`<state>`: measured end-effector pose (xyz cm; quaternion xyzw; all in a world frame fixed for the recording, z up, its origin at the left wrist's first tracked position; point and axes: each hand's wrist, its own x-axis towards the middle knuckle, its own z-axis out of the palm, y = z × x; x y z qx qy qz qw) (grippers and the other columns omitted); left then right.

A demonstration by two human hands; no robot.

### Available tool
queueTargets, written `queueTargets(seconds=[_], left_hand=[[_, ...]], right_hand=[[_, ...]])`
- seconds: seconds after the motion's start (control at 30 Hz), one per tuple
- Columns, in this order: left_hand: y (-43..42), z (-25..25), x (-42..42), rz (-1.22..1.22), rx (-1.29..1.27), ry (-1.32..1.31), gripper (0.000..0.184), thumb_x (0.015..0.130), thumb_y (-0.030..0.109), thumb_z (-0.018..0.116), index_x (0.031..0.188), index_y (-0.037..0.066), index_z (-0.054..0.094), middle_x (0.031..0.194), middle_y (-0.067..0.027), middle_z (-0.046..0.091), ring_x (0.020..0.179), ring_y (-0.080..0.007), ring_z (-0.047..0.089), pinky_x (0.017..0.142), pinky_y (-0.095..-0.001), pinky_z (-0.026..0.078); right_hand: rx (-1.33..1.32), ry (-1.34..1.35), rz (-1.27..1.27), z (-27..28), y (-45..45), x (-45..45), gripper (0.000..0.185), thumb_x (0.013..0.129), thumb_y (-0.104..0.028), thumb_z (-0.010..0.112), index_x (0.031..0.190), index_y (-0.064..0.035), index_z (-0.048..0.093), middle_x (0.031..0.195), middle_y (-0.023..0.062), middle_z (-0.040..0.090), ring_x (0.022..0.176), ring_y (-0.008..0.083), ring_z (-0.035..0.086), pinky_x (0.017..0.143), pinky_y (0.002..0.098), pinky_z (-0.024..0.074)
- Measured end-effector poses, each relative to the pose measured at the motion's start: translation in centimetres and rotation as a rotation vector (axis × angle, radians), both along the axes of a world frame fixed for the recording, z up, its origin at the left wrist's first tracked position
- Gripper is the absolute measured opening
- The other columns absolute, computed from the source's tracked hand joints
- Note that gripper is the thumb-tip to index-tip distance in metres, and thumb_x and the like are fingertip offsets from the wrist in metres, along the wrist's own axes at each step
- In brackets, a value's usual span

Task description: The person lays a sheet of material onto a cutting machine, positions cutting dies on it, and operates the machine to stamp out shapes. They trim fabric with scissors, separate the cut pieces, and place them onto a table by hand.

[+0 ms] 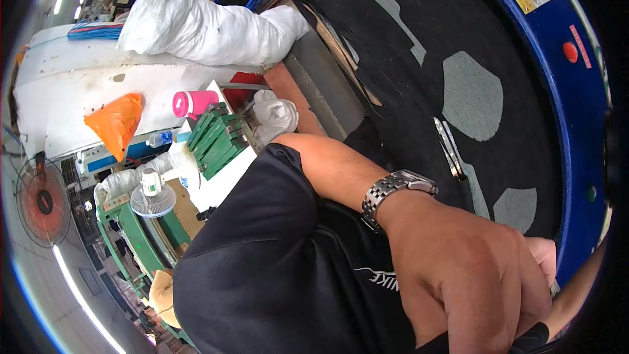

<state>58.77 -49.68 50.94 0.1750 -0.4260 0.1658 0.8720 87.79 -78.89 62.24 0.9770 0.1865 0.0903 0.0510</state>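
Note:
My left hand (475,275), with a metal watch (398,193) on its wrist, is closed at the lower right. Its fingers curl downward, and anything inside them is hidden. Close against it is my right hand (542,254), mostly covered by the left, with its forearm coming in from the right edge. Beyond the hands, black fabric (406,108) lies spread, bearing grey-green cut pieces (473,95). A slim two-armed metal tool (449,147) rests on the fabric beside a narrow grey-green piece.
A blue machine edge (575,98) with a red button curves along the right. Green clamp-like parts (217,141), a pink mug (193,103), an orange bag (116,123) and a large white sack (203,26) are at the left. A fan (43,202) stands farther off.

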Motion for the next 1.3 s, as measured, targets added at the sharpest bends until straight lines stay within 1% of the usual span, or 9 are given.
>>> queueTargets(seconds=[0.23,0.37,0.4,0.53,0.7,0.8,0.9,1.0,1.3], left_hand=[[5.0,1.7,2.2,-0.169,0.377,-0.481,0.041,0.101,0.035,0.067,0.12,-0.001,0.071,0.103,-0.0126,0.075,0.1,-0.0394,0.069,0.101,-0.0611,0.042],[7.8,1.4,1.0,-0.294,0.756,-0.401,0.024,0.101,0.033,0.068,0.099,0.011,0.076,0.106,-0.0028,0.071,0.098,-0.0295,0.063,0.101,-0.0482,0.04],[8.4,1.1,0.5,-0.337,0.779,-0.322,0.025,0.1,0.031,0.07,0.103,0.008,0.076,0.111,-0.0079,0.071,0.101,-0.0313,0.064,0.105,-0.0516,0.038],[13.2,-2.0,-0.7,-0.21,0.948,0.055,0.033,0.095,0.025,0.076,0.113,-0.003,0.075,0.117,-0.0205,0.072,0.109,-0.0369,0.068,0.105,-0.056,0.044],[19.4,-6.3,0.1,0.184,1.051,0.641,0.026,0.09,0.013,0.076,0.107,-0.006,0.073,0.108,-0.0202,0.073,0.107,-0.0334,0.069,0.097,-0.0462,0.054],[23.6,-8.7,2.9,0.135,1.045,0.743,0.02,0.094,0.003,0.07,0.112,-0.006,0.071,0.112,-0.0173,0.071,0.106,-0.0265,0.069,0.095,-0.0379,0.054],[27.9,-10.5,5.9,0.078,1.07,0.826,0.02,0.095,-0.002,0.067,0.114,-0.005,0.071,0.111,-0.0146,0.071,0.104,-0.0214,0.069,0.092,-0.0325,0.054],[32.2,-12.3,9.2,0.14,1.325,0.904,0.018,0.098,0.001,0.067,0.115,-0.002,0.071,0.108,-0.0083,0.072,0.1,-0.0145,0.07,0.088,-0.0266,0.053],[36.6,-18.4,17.9,0.092,1.729,0.675,0.016,0.102,0.007,0.063,0.114,-0.002,0.07,0.105,-0.0091,0.075,0.101,-0.0155,0.07,0.091,-0.0288,0.054]], right_hand=[[0.081,0.042,0.114,-4.7,1.6,4.0,0.061,0.095,-0.04,0.073,0.141,-0.0025,0.061,0.133,0.0212,0.065,0.119,0.0306,0.063,0.099,0.0421,0.0513],[0.258,-0.043,0.062,-7.7,-1.4,6.9,0.048,0.098,-0.032,0.07,0.138,-0.0065,0.065,0.12,0.0185,0.073,0.102,0.0223,0.071,0.083,0.0365,0.0582],[0.314,-0.122,0.085,-7.5,-0.6,5.9,0.039,0.096,-0.033,0.071,0.125,-0.0056,0.073,0.1,0.0169,0.076,0.086,0.0215,0.073,0.074,0.0381,0.0576],[0.294,-0.122,-0.058,-7.1,1.9,4.9,0.041,0.093,-0.041,0.073,0.107,-0.0014,0.076,0.087,0.0201,0.075,0.081,0.0295,0.075,0.077,0.0398,0.0562],[0.208,-0.011,-0.393,-8.5,4.9,6.2,0.055,0.083,-0.045,0.08,0.1,0.0069,0.075,0.097,0.0285,0.075,0.098,0.0382,0.075,0.094,0.0444,0.0564],[0.239,0.17,-0.466,-8.4,3.6,8.1,0.04,0.08,-0.027,0.082,0.091,0.0098,0.072,0.08,0.0252,0.074,0.069,0.0315,0.076,0.062,0.042,0.0623],[0.414,0.295,-0.58,-8.4,1.7,9.0,0.03,0.081,-0.022,0.08,0.069,-0.0017,0.063,0.056,0.0024,0.056,0.044,0.0127,0.054,0.04,0.0298,0.043],[0.884,0.355,-0.632,-7.5,-0.2,8.4,0.018,0.09,-0.022,0.074,0.086,-0.0055,0.067,0.066,-0.0029,0.058,0.053,0.0074,0.051,0.046,0.0261,0.0395],[0.956,-0.084,-0.589,-6.3,8.2,-16.9,0.021,0.09,-0.027,0.077,0.093,-0.011,0.065,0.084,-0.0042,0.065,0.076,0.0061,0.059,0.071,0.0256,0.0469]])
